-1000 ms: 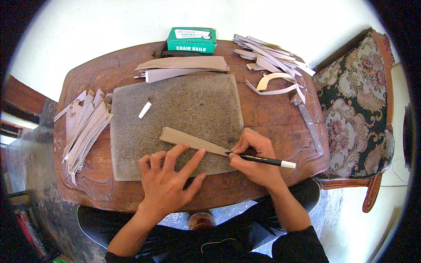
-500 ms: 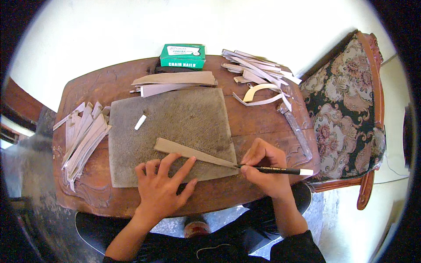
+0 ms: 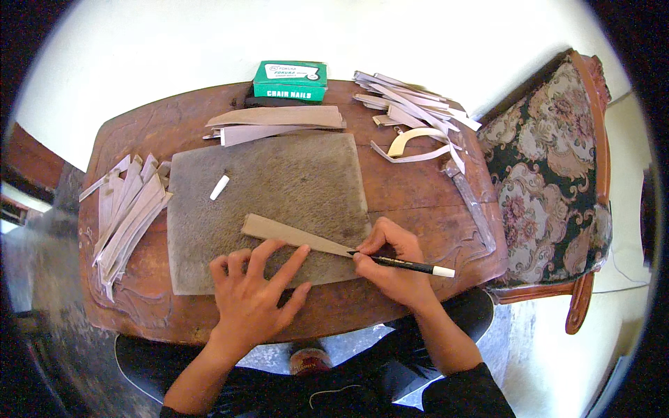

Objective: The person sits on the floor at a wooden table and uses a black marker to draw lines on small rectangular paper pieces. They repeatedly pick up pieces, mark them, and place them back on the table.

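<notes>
One broad wooden tabletop [image 3: 418, 202], oval with carved edges, fills the middle of the view, and a floral upholstered armchair [image 3: 550, 174] stands just beside its right end. On the tabletop lies a grey rectangular cutting mat [image 3: 279, 188], the largest thing on it. Left of the mat a heap of long pale strips [image 3: 125, 216] fans out toward the tabletop's left edge. Beyond the mat's far edge lie two wider tan strips [image 3: 279, 122], and behind them, at the far rim, sits a green box [image 3: 290, 81]. To the far right is a looser pile of pale offcuts [image 3: 418, 108], some curved, with a long clear ruler [image 3: 474, 205] running down from it toward the near right edge.

On the near part of the mat lies a long tapered tan strip [image 3: 293, 235], angled down to the right. The left hand [image 3: 254, 296] is spread flat with its fingers apart, fingertips pressing on the strip's near edge and the mat. The right hand [image 3: 394, 268] is closed around a slim black pen with a white end [image 3: 408, 265], its tip touching the narrow right end of the strip. A small white stub [image 3: 219, 187] lies alone on the mat's upper left part, well apart from both hands.
</notes>
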Motion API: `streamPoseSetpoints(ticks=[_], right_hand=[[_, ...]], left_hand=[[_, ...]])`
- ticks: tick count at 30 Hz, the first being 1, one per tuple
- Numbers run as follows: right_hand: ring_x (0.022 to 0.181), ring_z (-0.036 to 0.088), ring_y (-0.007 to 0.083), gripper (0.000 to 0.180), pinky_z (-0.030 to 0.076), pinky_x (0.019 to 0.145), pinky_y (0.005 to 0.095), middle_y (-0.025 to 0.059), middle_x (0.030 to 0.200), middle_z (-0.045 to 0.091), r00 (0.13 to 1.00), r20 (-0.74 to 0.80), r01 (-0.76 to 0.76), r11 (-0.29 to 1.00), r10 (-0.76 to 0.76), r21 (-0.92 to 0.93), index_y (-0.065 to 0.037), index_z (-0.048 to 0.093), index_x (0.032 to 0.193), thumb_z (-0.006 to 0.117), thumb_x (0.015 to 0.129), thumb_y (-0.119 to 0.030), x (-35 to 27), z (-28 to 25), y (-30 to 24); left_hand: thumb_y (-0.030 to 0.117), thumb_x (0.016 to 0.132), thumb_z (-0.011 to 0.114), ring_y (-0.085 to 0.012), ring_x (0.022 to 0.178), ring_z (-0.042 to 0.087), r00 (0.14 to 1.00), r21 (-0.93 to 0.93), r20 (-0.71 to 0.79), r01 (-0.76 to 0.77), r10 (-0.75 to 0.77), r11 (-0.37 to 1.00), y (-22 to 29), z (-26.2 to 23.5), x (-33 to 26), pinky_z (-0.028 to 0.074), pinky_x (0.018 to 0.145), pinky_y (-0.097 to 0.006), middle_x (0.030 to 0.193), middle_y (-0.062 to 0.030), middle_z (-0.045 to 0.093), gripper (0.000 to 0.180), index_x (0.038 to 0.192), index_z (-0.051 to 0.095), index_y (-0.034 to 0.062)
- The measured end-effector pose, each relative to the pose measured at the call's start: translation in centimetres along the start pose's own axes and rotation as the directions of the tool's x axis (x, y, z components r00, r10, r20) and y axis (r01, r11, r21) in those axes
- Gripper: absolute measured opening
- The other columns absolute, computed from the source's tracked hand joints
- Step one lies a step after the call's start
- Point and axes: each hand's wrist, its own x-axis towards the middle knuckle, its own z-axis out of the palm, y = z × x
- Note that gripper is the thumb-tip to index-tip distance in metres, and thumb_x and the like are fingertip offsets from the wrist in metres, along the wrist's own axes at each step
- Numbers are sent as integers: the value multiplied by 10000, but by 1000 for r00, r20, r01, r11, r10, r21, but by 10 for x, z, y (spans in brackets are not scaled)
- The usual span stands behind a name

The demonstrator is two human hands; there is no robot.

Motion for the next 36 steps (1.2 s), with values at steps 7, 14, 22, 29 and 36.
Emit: streamPoseSetpoints(ticks=[7,14,22,29,36], right_hand=[[649,570,202,233,442,590,325,82,733,549,999,23,23,998,-22,-57,-27,540,743,767,723,-76,2,-2,-3],[644,574,200,232,444,585,319,81,731,541,1000,9,21,998,-20,-53,-21,533,744,761,723,-59,2,0,-2],[634,567,194,231,442,575,317,80,736,543,999,30,26,997,-24,-71,-21,529,748,757,722,-51,3,-2,-6],[643,570,204,231,450,592,327,87,732,547,999,36,33,997,-31,-74,-19,531,749,758,727,-56,4,-1,-6],[668,587,175,191,478,611,322,49,741,569,998,40,-60,997,58,52,-30,542,781,730,807,-55,3,-9,-3]], left_hand=[[409,821,756,-295,1147,484,1000,-4,0,4,-4,1000,0,1,0,340,990,-473,1329,-45,564,537,1338,690,284],[433,836,749,-242,1072,465,999,-1,-44,-11,11,1000,-1,2,2,330,923,-460,1282,17,571,502,1315,694,291],[407,808,766,-289,1123,493,1000,-3,-17,-8,8,1000,-1,1,1,341,971,-471,1316,-43,569,542,1330,696,278],[409,806,770,-292,1130,492,1000,0,-16,-6,6,1000,-1,1,1,343,972,-473,1322,-41,567,549,1335,692,284],[414,815,766,-277,1113,484,1000,7,-26,-4,4,1000,0,-1,2,342,954,-473,1316,-27,568,535,1332,691,296]])
